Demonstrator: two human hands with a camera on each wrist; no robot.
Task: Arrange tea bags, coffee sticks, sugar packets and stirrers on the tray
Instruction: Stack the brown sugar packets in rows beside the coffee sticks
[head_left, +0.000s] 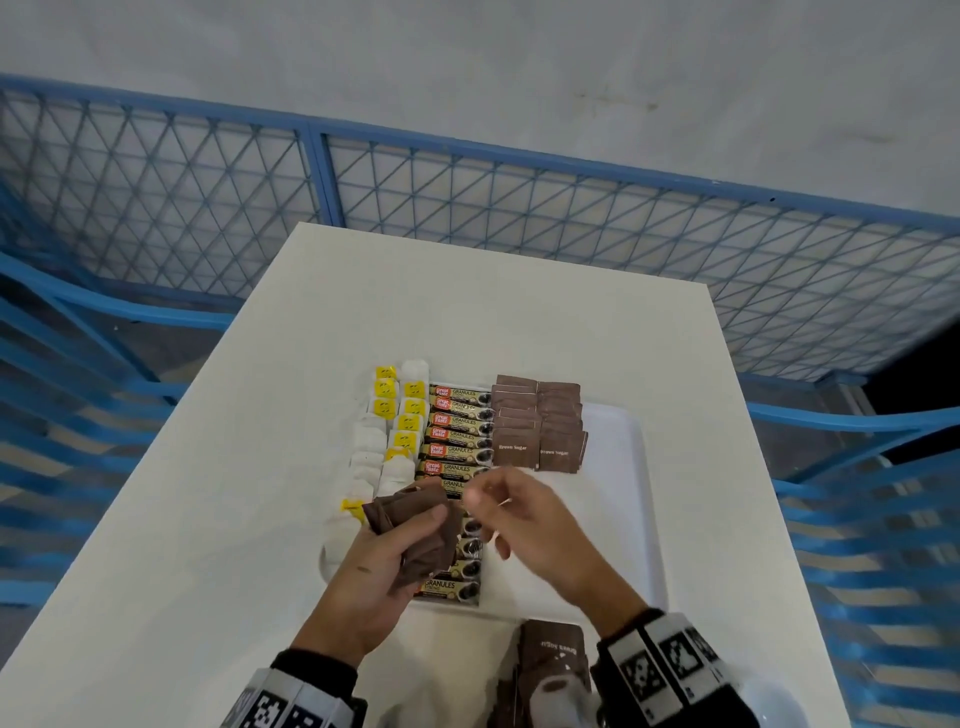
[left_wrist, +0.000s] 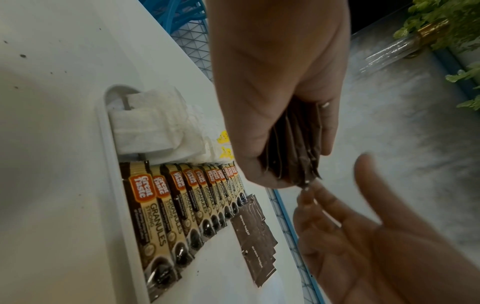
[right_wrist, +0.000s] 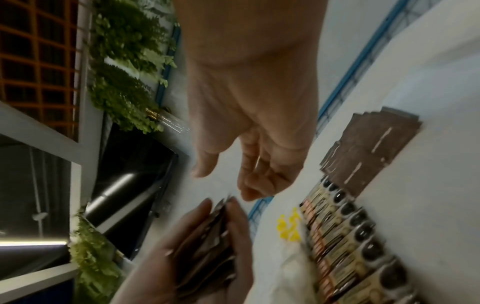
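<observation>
A white tray (head_left: 618, 467) lies on the white table (head_left: 208, 519). On it, tea bags (head_left: 400, 421) fill the left columns, coffee sticks (head_left: 460, 436) the middle column, and brown sugar packets (head_left: 537, 426) form two overlapping columns to their right. My left hand (head_left: 374, 566) grips a stack of brown sugar packets (head_left: 410, 512) above the tray's near half, seen edge-on in the left wrist view as the stack (left_wrist: 296, 148). My right hand (head_left: 519, 519) hovers beside the stack's top, fingers relaxed and empty (right_wrist: 246, 123). No stirrers are in view.
A brown sugar pack (head_left: 553, 660) stands at the table's near edge between my wrists. The tray's right part is bare white. A blue mesh fence (head_left: 467, 208) runs behind the table, with blue chairs on both sides.
</observation>
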